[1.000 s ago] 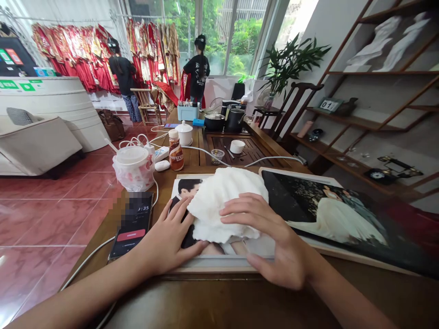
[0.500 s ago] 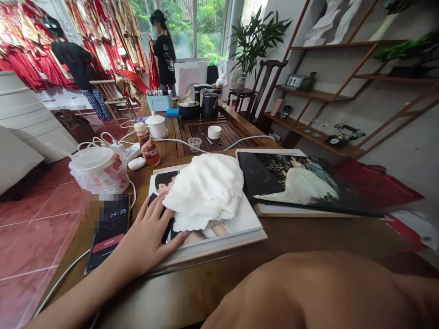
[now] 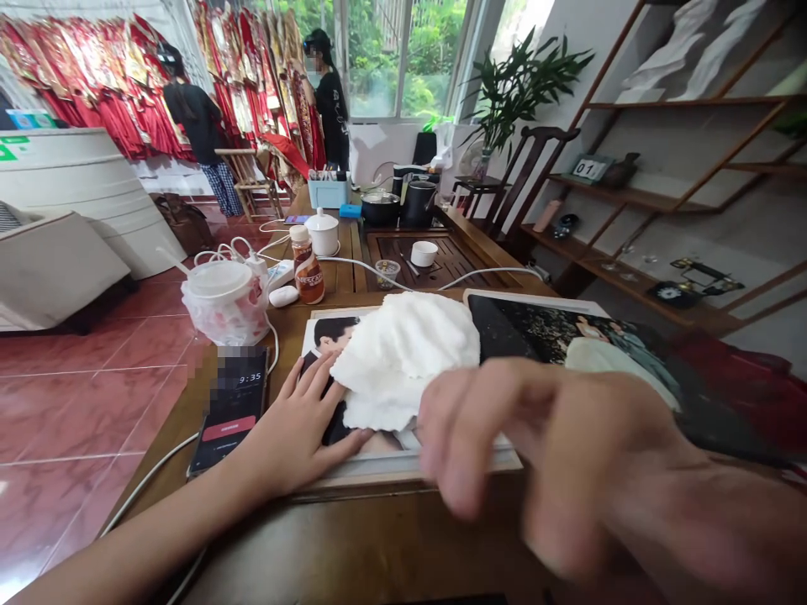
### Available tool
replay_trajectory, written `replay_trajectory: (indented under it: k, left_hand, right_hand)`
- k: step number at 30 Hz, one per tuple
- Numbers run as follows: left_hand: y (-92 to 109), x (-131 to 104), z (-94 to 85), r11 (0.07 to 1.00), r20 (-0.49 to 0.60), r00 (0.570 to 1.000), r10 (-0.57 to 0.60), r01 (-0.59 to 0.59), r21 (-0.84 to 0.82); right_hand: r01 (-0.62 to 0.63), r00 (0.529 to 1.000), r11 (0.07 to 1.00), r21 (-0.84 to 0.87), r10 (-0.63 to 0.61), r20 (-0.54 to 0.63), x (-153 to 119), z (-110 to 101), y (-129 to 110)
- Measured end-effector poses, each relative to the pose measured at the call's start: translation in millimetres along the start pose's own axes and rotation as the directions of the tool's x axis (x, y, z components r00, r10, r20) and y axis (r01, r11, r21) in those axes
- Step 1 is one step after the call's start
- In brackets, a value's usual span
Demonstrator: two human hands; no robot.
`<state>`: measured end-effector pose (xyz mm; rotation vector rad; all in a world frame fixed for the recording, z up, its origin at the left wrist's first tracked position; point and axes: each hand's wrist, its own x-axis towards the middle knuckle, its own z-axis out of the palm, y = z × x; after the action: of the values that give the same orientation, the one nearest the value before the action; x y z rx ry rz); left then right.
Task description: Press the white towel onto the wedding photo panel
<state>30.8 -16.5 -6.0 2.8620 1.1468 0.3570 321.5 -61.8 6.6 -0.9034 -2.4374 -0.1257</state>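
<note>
A crumpled white cloth (image 3: 413,353) lies on a framed photo print (image 3: 328,332) on the wooden table. My left hand (image 3: 303,428) rests flat on the print's left part, fingers spread, fingertips beside the cloth's left edge. Close to the camera, my right hand (image 3: 535,445) hangs in the air above the print's right front corner, slightly blurred. Its fingers are curled downward but apart, with nothing seen between them. Behind it, to the right, lies a second, dark framed photo (image 3: 510,323), partly hidden by the hand.
A phone (image 3: 233,412) with a cable lies left of my left hand. Behind it stand a plastic-wrapped tub (image 3: 224,302), a bottle (image 3: 308,269) and a lidded white cup (image 3: 323,233). Two people stand near hanging red garments. Shelves (image 3: 636,197) rise at the right.
My right hand has risen into view, its fingers now showing near the cloth. The view has shifted left, so things appear further right. My left hand stays on the print.
</note>
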Motion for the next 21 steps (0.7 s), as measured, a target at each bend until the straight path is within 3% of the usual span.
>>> replay_trajectory:
  k: [3,5,11,18,21]
  left_hand:
    - [-1.7,-0.3,0.7,1.0,-0.001,1.0,-0.014,0.014,0.007]
    - [-2.1,-1.0,0.7,1.0,-0.012,1.0,-0.016,0.016,0.01]
    - [-1.5,-0.8,0.1,1.0,-0.003,1.0,-0.022,0.022,0.018]
    - [-2.1,1.0,2.4,1.0,0.002,1.0,-0.022,0.022,0.012]
    - [-7.0,-1.2,7.0,1.0,0.021,1.0,0.004,-0.004,0.026]
  right_hand:
    - [0.092,0.994,0.981,0.173,-0.079,-0.081,53.2,-35.0,-0.8]
    - [0.144,0.986,0.989,0.007,-0.143,-0.088,68.1,-35.9,8.7]
    - [-0.013,0.982,0.998,-0.057,0.024,0.189,51.8,6.8,37.6]
    - [-0.098,0.967,0.993,-0.069,0.111,0.23,41.2,14.0,37.8]
    - [-0.061,0.965,0.998,-0.017,0.063,0.255,40.6,13.3,31.7]
